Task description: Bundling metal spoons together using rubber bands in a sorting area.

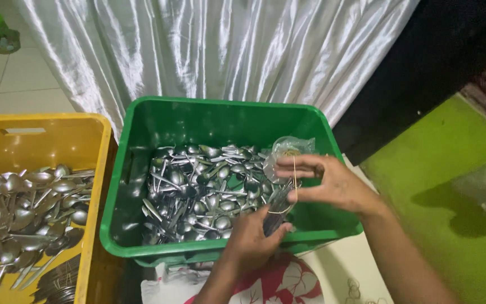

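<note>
Over the near right corner of the green crate [142,186], the head view shows both hands meeting. The left hand [251,239] comes up from six o'clock and is closed around the lower end of a bundle of spoons [279,208]. The long axis of the bundle runs from about seven o'clock up toward one o'clock, so its upper end points to the right hand [333,183]. That hand comes in from four o'clock with fingers spread moderately, and it stretches a thin rubber band [295,180] that hangs as a loop over the upper part of the bundle. The right hand is therefore the one nearer to the free end, and the left one only grips.

Inside the green crate many loose spoons [198,191] lie in a heap, at nine o'clock from the hands. A small clear plastic bag [291,146] sits at twelve o'clock from the right hand, against the crate wall. Far at nine o'clock a yellow crate [94,169] holds more spoons. A white curtain [226,50] hangs behind both crates.
</note>
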